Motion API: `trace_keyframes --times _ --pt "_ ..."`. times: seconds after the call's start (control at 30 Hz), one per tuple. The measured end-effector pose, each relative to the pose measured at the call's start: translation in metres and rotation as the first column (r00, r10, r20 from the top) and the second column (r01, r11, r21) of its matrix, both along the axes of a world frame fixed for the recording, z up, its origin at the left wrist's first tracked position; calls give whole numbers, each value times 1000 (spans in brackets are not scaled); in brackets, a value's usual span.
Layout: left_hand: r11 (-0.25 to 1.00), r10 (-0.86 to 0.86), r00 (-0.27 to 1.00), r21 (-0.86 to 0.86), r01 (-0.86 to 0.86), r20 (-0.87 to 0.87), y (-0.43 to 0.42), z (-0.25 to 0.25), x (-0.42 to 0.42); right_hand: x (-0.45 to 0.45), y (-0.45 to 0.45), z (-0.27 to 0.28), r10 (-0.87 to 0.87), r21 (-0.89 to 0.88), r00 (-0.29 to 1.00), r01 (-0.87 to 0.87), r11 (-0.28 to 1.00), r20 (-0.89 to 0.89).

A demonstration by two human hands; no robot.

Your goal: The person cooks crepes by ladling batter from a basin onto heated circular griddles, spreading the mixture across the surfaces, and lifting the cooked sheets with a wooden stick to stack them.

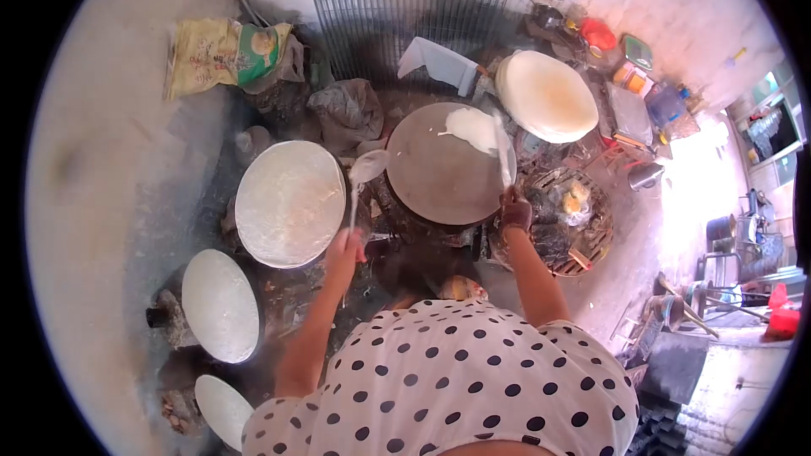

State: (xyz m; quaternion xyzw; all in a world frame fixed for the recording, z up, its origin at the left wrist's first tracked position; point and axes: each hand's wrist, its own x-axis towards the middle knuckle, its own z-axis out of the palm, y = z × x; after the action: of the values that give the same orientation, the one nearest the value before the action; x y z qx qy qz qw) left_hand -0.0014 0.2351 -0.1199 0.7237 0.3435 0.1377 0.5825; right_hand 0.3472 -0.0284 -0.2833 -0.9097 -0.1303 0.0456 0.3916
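A round griddle (448, 173) sits in front of me with a patch of white batter (470, 128) at its far right side. My left hand (344, 252) is closed around the handle of a ladle (369, 166), whose bowl is up between this griddle and the white-covered griddle (291, 203) on the left. On the right, my right hand (515, 211), apparently in a dark glove, grips a long flat spreader (504, 152). The spreader lies over the griddle's right part and touches the batter's right edge.
A stack of thin round pancakes (549, 97) lies at the back right. Two more white-covered pans (220, 306) stand lower left. A round rack (583, 245) with a bagged item is beside my right arm. A metal grate (410, 13) leans behind; a yellow-green sack (224, 55) is far left.
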Motion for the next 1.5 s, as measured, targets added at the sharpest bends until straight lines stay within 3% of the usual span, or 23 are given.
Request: trace_keyframes --times 0.07,0.13,0.17,0.2,0.3,0.37,0.5,0.53,0.57,0.6,0.67,0.7,0.77,0.83,0.93,1.0,1.03,1.1,1.2,1.23,1.37,1.47,1.5 --pt "993 119 989 -26 -118 89 -10 -10 -36 -5 10 0 -95 31 995 94 995 37" --pt "974 224 962 2 -227 154 -21 -26 -69 -21 50 67 -144 56 966 160 986 -215" --pt "946 309 925 23 -322 221 -27 -31 -83 -9 67 75 -135 -235 960 76 969 -244" --pt "943 319 923 30 -333 217 -34 -32 -95 4 78 71 -122 -231 960 63 971 -251" --pt "793 522 818 215 -570 241 -53 -39 -129 34 91 31 52 -42 957 -66 997 -286" --pt "515 766 583 283 -809 272 -57 -69 -159 65 73 -17 413 306 883 -338 890 -224" --pt "215 950 289 425 -879 118 -83 -104 -228 72 21 3 382 401 849 -227 888 -365" --pt "173 978 207 494 -852 14 -90 -117 -251 75 16 -20 410 155 912 -408 900 21" --pt "140 990 113 562 -815 -84 -99 -124 -264 78 10 -44 369 -149 829 -338 929 420" --pt "136 991 107 571 -810 -83 -111 -127 -271 67 22 0 332 -150 929 -309 939 163" --pt "-206 953 -235 162 -965 -192 -131 -125 -275 36 50 113 128 -281 931 -231 932 -341" --pt "-333 909 -334 46 -942 -248 -143 -125 -279 44 61 95 229 -117 919 -279 953 -321" --pt "-384 878 -359 -20 -923 -316 -173 -123 -288 79 94 7 319 -108 912 -355 928 -257" --pt "-399 863 -363 -30 -917 -352 -198 -124 -293 86 91 5 402 -106 896 -426 899 -192" --pt "-411 848 -359 -56 -910 -390 -225 -126 -298 97 63 80 585 -10 709 -640 768 -393" --pt "-424 838 -364 -66 -903 -407 -238 -125 -295 130 39 51 734 117 679 -728 676 -16" --pt "-428 836 -364 -73 -901 -411 -244 -125 -295 128 39 57 742 120 670 -735 667 -16" --pt "-430 829 -363 -71 -900 -425 -255 -124 -296 120 35 73 388 -160 899 -421 893 -204" --pt "-432 827 -370 -59 -900 -424 -266 -121 -294 103 69 55 372 -372 878 -467 802 -300" --pt "-436 826 -371 -65 -897 -424 -270 -120 -294 91 70 61 537 -271 832 -553 788 -139" --pt "-436 823 -361 -80 -896 -437 -278 -120 -288 96 86 55 740 -155 654 -756 635 -156" --pt "-430 827 -348 -97 -898 -442 -278 -121 -282 128 57 64 790 0 574 -809 588 -216" --pt "-430 826 -344 -106 -897 -446 -279 -122 -279 134 49 76 720 -69 676 -735 674 -158"
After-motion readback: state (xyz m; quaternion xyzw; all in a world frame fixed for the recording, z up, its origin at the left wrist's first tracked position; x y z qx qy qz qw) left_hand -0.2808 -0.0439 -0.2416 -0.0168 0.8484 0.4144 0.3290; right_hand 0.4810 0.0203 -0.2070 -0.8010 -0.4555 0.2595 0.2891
